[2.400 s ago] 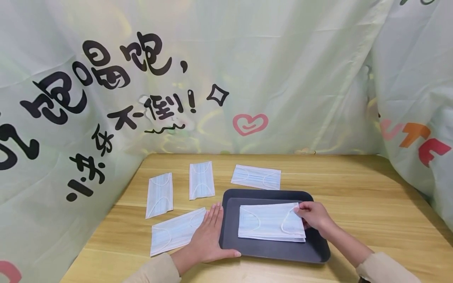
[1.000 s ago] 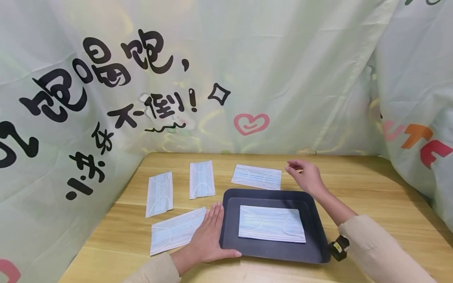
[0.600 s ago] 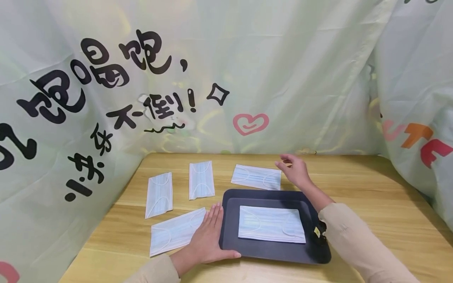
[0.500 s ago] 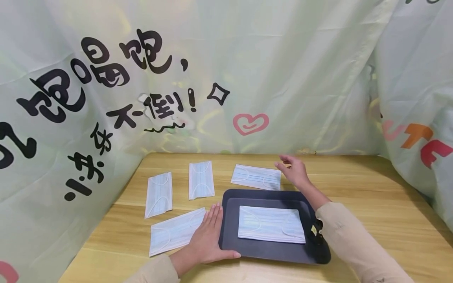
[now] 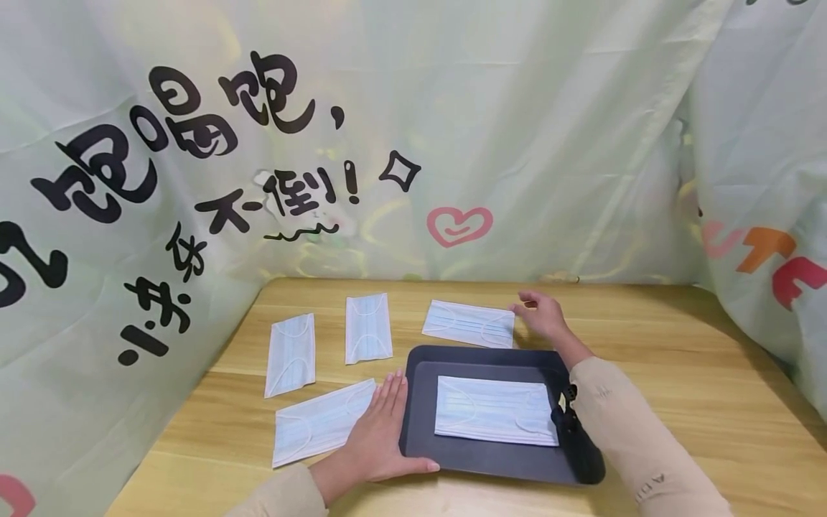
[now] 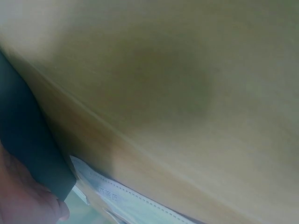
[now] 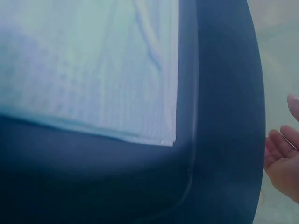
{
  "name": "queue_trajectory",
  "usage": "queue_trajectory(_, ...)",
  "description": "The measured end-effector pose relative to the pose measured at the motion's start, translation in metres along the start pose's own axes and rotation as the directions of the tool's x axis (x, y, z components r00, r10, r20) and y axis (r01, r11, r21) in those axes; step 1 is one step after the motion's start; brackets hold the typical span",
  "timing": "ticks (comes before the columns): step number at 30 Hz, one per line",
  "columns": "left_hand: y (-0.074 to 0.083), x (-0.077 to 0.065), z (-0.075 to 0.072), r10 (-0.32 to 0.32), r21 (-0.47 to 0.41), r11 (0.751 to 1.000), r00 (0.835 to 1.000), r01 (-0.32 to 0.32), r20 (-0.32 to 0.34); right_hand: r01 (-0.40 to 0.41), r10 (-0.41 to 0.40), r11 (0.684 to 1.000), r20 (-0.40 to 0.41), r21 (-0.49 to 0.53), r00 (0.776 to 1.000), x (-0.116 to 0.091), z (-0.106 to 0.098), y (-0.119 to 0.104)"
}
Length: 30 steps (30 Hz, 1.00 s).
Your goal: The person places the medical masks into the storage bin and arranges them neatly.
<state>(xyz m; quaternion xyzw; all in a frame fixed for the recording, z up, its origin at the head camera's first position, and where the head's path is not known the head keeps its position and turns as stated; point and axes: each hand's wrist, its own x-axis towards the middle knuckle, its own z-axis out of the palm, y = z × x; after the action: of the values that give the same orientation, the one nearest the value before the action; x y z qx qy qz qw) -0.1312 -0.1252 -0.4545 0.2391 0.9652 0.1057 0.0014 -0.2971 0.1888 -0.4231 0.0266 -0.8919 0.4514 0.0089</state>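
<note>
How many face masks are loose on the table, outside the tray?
4: one mask behind the tray, a second mask left of that one, a third mask farther left, a fourth mask nearest, partly covered. Any underneath would be hidden.

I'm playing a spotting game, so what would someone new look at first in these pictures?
Probably the big, black, curly lettering on the left of the pale cloth backdrop, with a pink outlined heart to its right. Next might come the dark grey, rectangular tray on the wood-grained table, holding a stack of pale-blue, pleated face masks. A bare left hand rests against the tray's left side.
</note>
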Motion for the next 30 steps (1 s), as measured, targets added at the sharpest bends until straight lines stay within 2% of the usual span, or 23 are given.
queue_trajectory(9,0.000,0.001,0.003,0.003,-0.004,1.000,1.000,-0.003,-0.003,-0.050,0.051,0.999,0.037,-0.018,0.998,0.013,0.011,0.003)
queue_trajectory(17,0.002,0.001,0.001,-0.002,-0.006,1.000,1.000,0.002,-0.003,-0.099,0.100,0.995,0.037,-0.028,0.994,0.018,0.017,0.001)
queue_trajectory(23,0.001,0.001,-0.001,-0.003,0.007,1.000,1.000,0.003,-0.006,-0.182,0.182,0.983,0.048,-0.014,0.982,0.018,0.024,0.001)
queue_trajectory(30,0.000,0.001,0.000,-0.003,-0.009,1.000,1.000,0.003,-0.011,-0.189,0.195,0.977,0.057,-0.095,0.979,0.020,0.027,0.007)
